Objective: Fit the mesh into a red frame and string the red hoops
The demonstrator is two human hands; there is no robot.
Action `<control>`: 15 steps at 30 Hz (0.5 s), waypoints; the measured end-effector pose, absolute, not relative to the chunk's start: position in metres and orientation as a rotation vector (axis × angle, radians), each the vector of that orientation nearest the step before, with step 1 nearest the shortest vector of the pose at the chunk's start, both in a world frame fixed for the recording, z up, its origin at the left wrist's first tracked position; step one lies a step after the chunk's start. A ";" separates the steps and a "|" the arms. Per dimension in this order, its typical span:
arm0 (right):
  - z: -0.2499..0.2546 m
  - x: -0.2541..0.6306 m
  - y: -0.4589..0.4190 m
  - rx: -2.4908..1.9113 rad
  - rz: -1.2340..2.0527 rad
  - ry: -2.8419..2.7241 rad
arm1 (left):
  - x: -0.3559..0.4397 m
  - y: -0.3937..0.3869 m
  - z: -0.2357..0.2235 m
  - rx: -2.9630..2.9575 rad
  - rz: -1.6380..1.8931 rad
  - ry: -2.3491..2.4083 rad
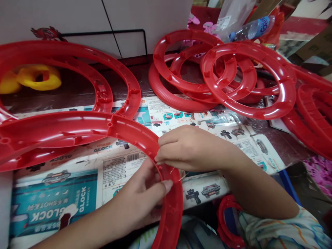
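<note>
Steadying a red ring
Left hand is clasping its inner edge; right hand is pinching, contents hidden, at its outer edge.

A pale grey panel stands behind a dark red tabletop — shiny under the light.

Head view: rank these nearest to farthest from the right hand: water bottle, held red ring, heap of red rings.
1. Held red ring: at the right hand's fingertips.
2. Heap of red rings: behind the hand.
3. Water bottle: beyond the heap, upper right.
</note>
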State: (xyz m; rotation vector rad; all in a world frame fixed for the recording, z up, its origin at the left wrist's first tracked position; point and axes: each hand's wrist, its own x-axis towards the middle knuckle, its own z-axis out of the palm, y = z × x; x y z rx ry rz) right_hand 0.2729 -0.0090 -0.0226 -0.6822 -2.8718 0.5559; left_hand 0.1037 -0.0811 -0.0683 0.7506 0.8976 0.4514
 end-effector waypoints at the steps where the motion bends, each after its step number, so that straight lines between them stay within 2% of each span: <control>1: -0.024 0.272 -0.010 -0.697 0.531 -2.885 | 0.105 -0.080 -0.070 0.761 0.495 0.930; 7: -0.024 0.271 -0.011 -0.807 0.449 -2.883 | 0.106 -0.075 -0.078 0.997 0.739 1.128; 15: -0.012 0.277 -0.009 -0.803 0.553 -2.978 | 0.100 -0.076 -0.074 1.277 0.451 1.137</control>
